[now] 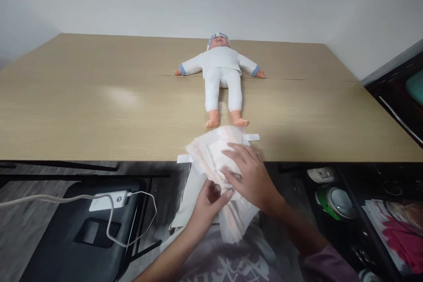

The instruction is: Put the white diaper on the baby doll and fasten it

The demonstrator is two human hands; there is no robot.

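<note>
"The shirt (pixel 205 251) comes nearest, white print on it. Behind it?"

"The desk (pixel 82 128), pale wood, its far edge by the wall."

"And off its near edge, to the left?"

"A black seat (pixel 46 246), lower than the desk."

"The doll (pixel 221 64)?"

"On its back mid-desk, head by the far edge, feet towards the near one."

"And the diaper (pixel 209 152)?"

"Just this side of the feet, across the near edge, its lower end over the lap. Whether it touches the desk, I can't tell."

"The hands?"

"Right hand (pixel 249 172): fingers spread over the diaper; I can't tell if it grips. Left hand (pixel 209 198): thumb and fingers pinching a fold."

"Smallest?"

"A white device (pixel 105 202), cabled, on the seat."
</note>
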